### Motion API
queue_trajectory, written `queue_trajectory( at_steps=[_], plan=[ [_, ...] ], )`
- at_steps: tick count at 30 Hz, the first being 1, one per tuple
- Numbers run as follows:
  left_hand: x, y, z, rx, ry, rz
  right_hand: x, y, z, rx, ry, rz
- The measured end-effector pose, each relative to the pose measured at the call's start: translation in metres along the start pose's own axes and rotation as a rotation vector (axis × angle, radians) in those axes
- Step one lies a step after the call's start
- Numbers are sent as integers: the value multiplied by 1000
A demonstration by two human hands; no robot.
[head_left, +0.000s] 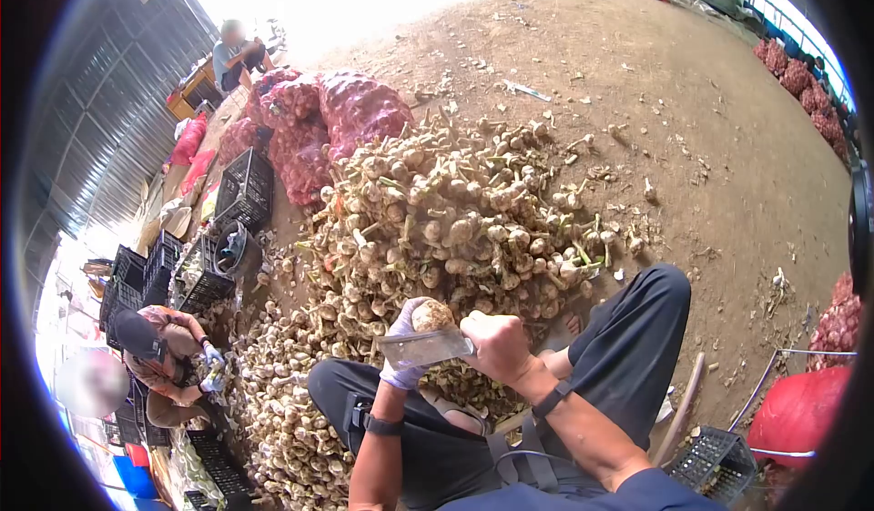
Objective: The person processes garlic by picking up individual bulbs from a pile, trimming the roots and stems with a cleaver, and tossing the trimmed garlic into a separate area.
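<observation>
Setting: open shed with a dirt floor [692, 147] strewn with husks and a corrugated metal wall [109, 101] along the left edge of the frame.

Far left: stacked black crates [137, 279], one more [244, 188] standing higher up beside the sacks.

Lower left: a co-worker [159, 356] in a dark cap, crouched at the edge of the garlic, both hands gloved and down among the bulbs.

Upper left: a second person [235, 56] seated on the ground, well apart from the rest.

Upper left of centre: red mesh sacks [328, 120], filled and heaped together, touching the top of the pile.

Centre: garlic pile [446, 220], large, bulbs with stalks on, running from the sacks down past the person's knees to the lower left.

Lower centre: left hand [405, 343], in a pale glove, grip closed around a bulb [431, 315], which is held up in front of the pile, just above the person's lap. Black watch on that wrist.

Lower centre: cleaver [423, 349], flat blade pointing to the left, lying across just under the bulb and against the gloved fingers.

Right of it: right hand [496, 343], bare, grip clenched on the cleaver's handle, black band on the wrist.

Lower right: a black crate [715, 461] beside the person's leg; next to it a full red sack [797, 411].

Upper right: more red sacks [801, 83] in a row at the frame's edge.
</observation>
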State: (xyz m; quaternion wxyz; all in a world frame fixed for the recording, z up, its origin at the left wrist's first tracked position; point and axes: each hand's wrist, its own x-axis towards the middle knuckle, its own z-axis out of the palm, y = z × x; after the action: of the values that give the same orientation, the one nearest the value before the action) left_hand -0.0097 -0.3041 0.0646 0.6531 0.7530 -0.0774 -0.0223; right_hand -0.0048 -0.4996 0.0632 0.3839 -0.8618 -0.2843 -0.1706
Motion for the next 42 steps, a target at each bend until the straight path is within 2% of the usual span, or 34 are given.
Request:
queue_trajectory(
  at_steps=[7,10,13,15,17,18,20,21,23,25,26,27,29,31,32,33,35,36,39,40,41,42],
  plan=[
    [-2,-12,2,118,-18,8,-9,18,15,50,71,13],
    [-2,-1,8,287,-10,40,-12,34,24,78,100,22],
    [-13,31,16,187,-16,-3,-35,104,48,-171,153,391],
    [-19,40,29,117,68,-17,-44,133,46,-194,244,683],
    [-14,35,35,106,137,-100,-38,118,48,-17,379,710],
    [-13,30,36,-50,126,-14,-34,100,40,94,381,680],
    [-9,33,41,-195,135,-1,-32,82,46,295,389,652],
    [-7,37,44,-222,163,9,-34,78,54,531,339,678],
    [-4,39,46,-298,142,12,-37,54,52,1209,195,919],
    [-2,38,49,-482,118,40,-44,48,58,1664,30,859],
    [-2,36,52,-623,96,63,-38,35,47,1794,-13,978],
    [-3,35,54,-764,75,86,-34,28,44,1808,-10,1001],
    [-4,41,56,-682,150,124,-28,20,35,1830,3,1049],
    [-5,57,56,-610,219,213,-17,17,17,1811,51,983],
    [-9,58,45,-402,229,205,-17,22,15,1795,83,934],
    [-4,49,26,307,267,371,-18,28,14,1775,119,887],
    [-1,57,27,655,251,392,-19,39,9,1635,134,805],
    [1,52,30,746,305,391,-18,41,8,1535,158,791],
    [1,29,30,669,367,328,-12,33,-4,1191,231,692],
    [-1,26,30,531,365,205,-12,28,-4,1087,267,632],
    [-1,21,30,492,353,201,-11,24,-7,982,301,569],
    [2,13,29,450,340,199,-11,24,-19,748,221,464]
  ],
)
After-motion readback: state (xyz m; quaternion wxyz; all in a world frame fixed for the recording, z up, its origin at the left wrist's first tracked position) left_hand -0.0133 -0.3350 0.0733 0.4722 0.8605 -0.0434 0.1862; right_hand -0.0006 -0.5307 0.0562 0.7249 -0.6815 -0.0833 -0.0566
